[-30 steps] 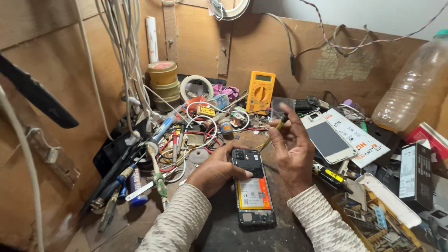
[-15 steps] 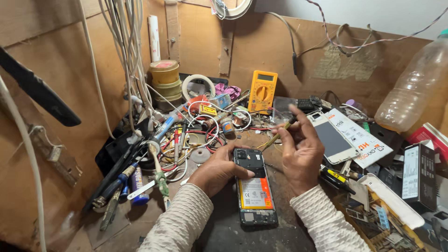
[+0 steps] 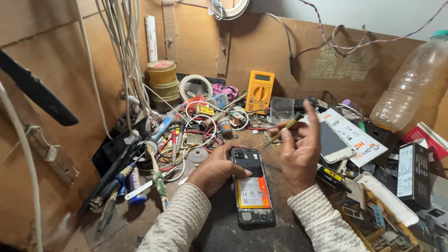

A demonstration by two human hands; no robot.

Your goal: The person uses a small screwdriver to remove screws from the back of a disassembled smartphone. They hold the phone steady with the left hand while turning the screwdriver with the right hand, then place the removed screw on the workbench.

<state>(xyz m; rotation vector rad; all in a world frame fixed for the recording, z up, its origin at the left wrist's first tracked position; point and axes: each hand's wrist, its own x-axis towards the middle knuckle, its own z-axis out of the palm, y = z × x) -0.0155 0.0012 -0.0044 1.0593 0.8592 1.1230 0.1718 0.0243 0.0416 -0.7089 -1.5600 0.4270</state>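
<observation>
Head view: left hand [image 3: 215, 169] flat, fingers spread on opened phone [image 3: 252, 186], pinning its top edge to bench. Right hand [image 3: 298, 151] pinches thin tool [image 3: 281, 132], tip raised just above phone's upper right. Best: keep phone pinned, lower tip slowly. Obstacles: wire tangle [image 3: 196, 128] beyond fingertips; second phone [image 3: 333, 142] right of knuckles; yellow multimeter [image 3: 260, 91] further back.

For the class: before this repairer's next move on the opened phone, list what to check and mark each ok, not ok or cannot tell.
1. Opened phone lies flat on the bench, back cover off: ok.
2. Left hand steadies its top edge: ok.
3. Right hand grips the thin tool: ok.
4. Tool tip touching the phone: not ok, it is raised.
5. Bench space beside the phone free of loose wires: not ok.
6. Battery disconnected: cannot tell.
</observation>
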